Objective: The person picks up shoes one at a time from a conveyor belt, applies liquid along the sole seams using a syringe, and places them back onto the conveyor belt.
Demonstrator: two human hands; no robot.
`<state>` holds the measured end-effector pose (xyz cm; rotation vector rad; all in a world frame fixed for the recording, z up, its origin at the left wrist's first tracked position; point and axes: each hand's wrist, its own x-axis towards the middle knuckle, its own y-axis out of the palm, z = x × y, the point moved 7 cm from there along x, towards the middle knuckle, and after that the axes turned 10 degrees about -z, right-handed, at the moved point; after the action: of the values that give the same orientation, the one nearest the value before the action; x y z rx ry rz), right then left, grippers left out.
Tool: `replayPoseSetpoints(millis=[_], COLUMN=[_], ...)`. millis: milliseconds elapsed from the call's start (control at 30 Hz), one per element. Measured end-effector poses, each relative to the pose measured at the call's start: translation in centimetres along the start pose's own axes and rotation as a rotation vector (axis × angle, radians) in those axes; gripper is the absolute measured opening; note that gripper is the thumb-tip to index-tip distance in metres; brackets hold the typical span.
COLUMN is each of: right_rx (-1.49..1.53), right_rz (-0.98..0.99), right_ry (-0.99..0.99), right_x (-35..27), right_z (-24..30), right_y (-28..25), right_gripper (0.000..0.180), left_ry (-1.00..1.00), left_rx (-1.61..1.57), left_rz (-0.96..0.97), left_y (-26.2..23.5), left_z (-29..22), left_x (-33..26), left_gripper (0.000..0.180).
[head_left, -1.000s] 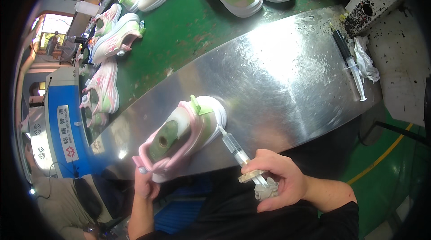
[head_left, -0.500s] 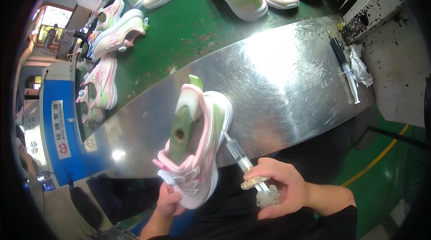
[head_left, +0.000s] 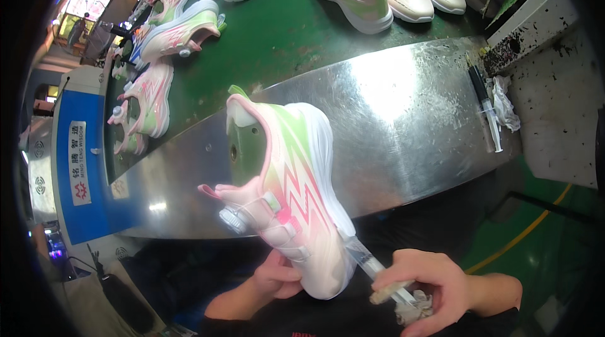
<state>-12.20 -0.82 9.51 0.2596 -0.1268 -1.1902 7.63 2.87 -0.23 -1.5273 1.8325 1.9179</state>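
A pink, white and green sneaker (head_left: 296, 179) is tilted in front of me, toe toward my body and outer side turned up. My left hand (head_left: 277, 277) is closed on it near the toe, its fingers partly hidden behind the upper. A white round dial (head_left: 233, 220) sits on its tongue side, and a green insert (head_left: 242, 141) shows in the opening. In my right hand (head_left: 435, 283) is a clear syringe (head_left: 370, 264), with whitish crumpled material around the plunger end. The syringe's front end is at the edge of the white sole near the forefoot; its tip is hard to make out.
A metal plate (head_left: 403, 167) covers the near side of the green table (head_left: 265, 53). Several similar sneakers (head_left: 151, 97) stand at the left and far edge. A second syringe (head_left: 485, 110) with a black front lies beside crumpled white paper (head_left: 504, 104) at right.
The sneaker has come nearer and rolled, showing more of its side and less of its inside. The syringe's front end has shifted along the sole from mid-shoe toward the forefoot.
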Motion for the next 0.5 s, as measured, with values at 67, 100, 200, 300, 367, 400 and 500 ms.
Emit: replayPoseSetpoints(millis=[67,100,200,300,367,400,500], right_rx=[-0.06,-0.092,-0.128,-0.175,-0.21,-0.223,-0.26], right_rz=[0.02,0.029,0.045,0.024,0.008,-0.003,-0.029], right_ry=[-0.022,-0.042,-0.084,-0.098,-0.1,-0.11,-0.139], right_x=[-0.7,-1.1,-1.9,-3.0,-3.6,-3.9,-4.6], right_z=[1.4,2.0,3.6,4.7,5.4,5.8,6.5], right_y=[-0.3,-0.5,-0.9,-1.2,-1.5,-1.8,-2.3], right_gripper=[0.064,0.066,0.067,0.067,0.067,0.068,0.069], left_ry=[-0.028,-0.104,-0.214,-0.321,-0.313,-0.297,-0.267], left_rx=[-0.042,-0.074,-0.13,-0.097,-0.052,-0.001,0.02], left_rz=[0.09,0.147,0.265,0.266,0.308,0.33,0.364], left_y=[0.5,0.9,1.9,4.1,5.2,5.8,6.5], left_z=[0.4,1.1,2.1,2.9,2.7,2.6,2.7], left_x=[0.8,1.0,2.2,3.8,4.9,5.4,6.4], left_gripper=[0.078,0.075,0.064,0.059,0.054,0.05,0.044])
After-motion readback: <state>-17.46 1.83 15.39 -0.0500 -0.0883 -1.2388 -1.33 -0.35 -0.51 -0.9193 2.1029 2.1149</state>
